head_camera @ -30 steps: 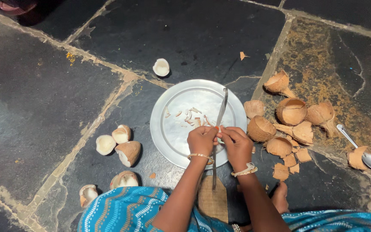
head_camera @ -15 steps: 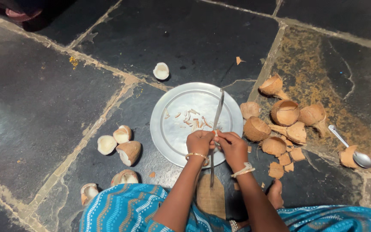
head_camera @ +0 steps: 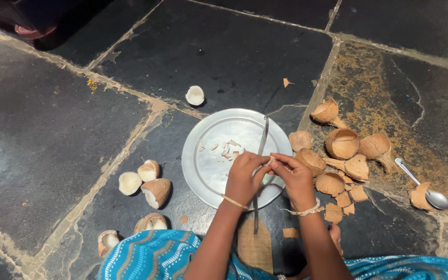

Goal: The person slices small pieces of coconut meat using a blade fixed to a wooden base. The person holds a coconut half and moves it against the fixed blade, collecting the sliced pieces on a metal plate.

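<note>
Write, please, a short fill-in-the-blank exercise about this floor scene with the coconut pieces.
1. Both hands meet over a round metal ____.
2. The empty brown coconut shells lie on the ____ side of the plate.
3. A metal ____ lies past the shells, far right.
4. One white coconut piece lies alone ____ the plate, farther from the person.

Missing words: plate; right; spoon; beyond

Dark stone floor bears a steel plate, coconut shells, a spoon.

What the hands pinch against the blade stays hidden (too small), and the sandal top left is cut off.
</note>
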